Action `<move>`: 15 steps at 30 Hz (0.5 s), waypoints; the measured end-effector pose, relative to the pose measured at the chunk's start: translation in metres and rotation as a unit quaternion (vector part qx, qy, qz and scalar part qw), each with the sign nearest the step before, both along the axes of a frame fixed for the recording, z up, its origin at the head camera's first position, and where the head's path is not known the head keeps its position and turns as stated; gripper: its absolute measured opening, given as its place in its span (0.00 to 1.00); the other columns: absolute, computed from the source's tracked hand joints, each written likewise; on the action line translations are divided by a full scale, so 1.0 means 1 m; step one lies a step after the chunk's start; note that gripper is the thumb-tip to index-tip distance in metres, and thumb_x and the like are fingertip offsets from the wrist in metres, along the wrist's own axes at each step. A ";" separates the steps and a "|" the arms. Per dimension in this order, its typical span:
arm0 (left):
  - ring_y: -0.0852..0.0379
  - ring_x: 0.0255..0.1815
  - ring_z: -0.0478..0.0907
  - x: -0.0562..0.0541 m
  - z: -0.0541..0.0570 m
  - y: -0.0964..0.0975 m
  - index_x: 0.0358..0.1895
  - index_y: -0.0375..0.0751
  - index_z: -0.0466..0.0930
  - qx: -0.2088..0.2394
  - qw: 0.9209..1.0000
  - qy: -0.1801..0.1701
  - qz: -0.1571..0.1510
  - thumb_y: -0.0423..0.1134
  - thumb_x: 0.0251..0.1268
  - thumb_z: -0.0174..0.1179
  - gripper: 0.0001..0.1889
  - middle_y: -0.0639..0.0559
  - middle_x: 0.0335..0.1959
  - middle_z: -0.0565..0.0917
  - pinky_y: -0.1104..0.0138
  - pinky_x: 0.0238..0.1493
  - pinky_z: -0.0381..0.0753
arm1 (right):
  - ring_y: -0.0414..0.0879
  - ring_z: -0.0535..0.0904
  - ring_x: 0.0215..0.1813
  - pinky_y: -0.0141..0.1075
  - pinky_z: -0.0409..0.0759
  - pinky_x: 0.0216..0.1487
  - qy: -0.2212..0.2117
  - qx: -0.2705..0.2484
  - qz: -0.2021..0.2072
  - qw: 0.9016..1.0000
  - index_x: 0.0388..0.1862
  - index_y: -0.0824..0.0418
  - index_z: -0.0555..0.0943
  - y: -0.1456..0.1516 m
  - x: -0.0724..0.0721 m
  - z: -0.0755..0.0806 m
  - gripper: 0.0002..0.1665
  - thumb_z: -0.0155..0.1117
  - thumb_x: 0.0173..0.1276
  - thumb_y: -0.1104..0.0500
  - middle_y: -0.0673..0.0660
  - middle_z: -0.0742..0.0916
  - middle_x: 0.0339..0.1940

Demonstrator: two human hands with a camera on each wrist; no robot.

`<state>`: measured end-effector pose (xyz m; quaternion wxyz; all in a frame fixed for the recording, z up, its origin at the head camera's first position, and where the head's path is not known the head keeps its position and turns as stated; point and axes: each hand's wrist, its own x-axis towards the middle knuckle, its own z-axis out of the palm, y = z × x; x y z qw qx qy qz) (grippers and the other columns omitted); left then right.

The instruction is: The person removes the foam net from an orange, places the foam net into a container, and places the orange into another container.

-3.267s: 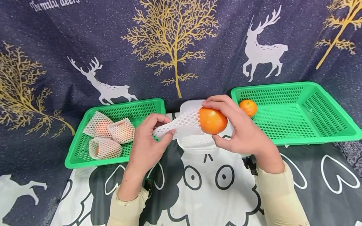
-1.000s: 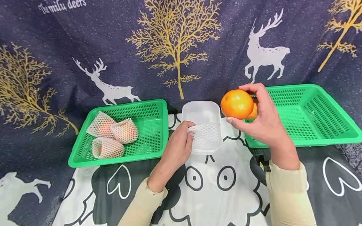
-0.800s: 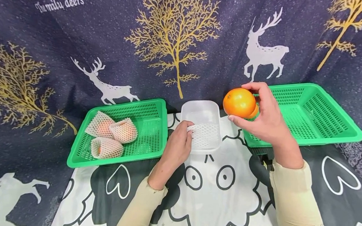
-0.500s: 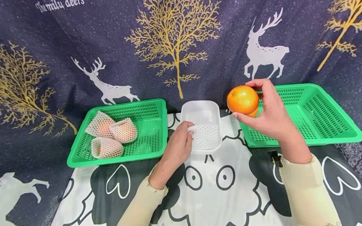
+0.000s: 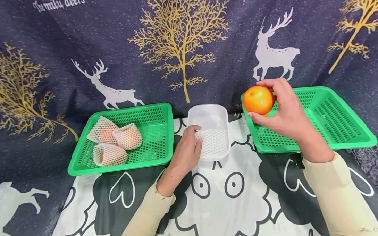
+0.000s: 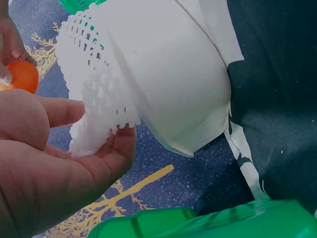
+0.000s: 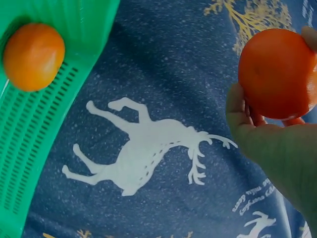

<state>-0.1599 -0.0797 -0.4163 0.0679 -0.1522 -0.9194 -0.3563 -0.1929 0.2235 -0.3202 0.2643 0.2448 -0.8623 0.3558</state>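
Observation:
My right hand (image 5: 287, 109) holds an orange (image 5: 258, 100) between thumb and fingers, above the left end of the right green basket (image 5: 349, 145). In the right wrist view a second orange (image 7: 33, 57) sits in that basket; from the head most of it is hidden behind the held one. My left hand (image 5: 185, 149) is at the left rim of a translucent white tub (image 5: 207, 114), thumb and fingers apart at the end of a white foam net (image 5: 213, 141). The left wrist view shows the foam net (image 6: 94, 89) between the spread thumb and the loosely bent fingers (image 6: 121, 144).
At the left, a green basket (image 5: 156, 160) contains several fruits in foam nets (image 5: 128, 136). A patterned black and white cloth (image 5: 223, 214) covers the table. Behind it hangs a dark blue curtain (image 5: 200, 93) with deer and trees.
The orange has come out of the net, and my right hand has carried it right to over the basket. My left hand brought the net to the tub; its thumb and fingers have since parted.

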 end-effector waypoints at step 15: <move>0.37 0.69 0.74 -0.003 -0.004 -0.004 0.71 0.35 0.74 -0.021 0.998 0.059 0.003 0.34 0.78 0.62 0.22 0.38 0.67 0.77 0.47 0.71 0.72 | 0.58 0.74 0.53 0.42 0.74 0.47 -0.120 0.097 -0.014 0.988 0.70 0.68 0.73 0.034 -0.027 0.012 0.47 0.87 0.54 0.60 0.66 0.78 0.58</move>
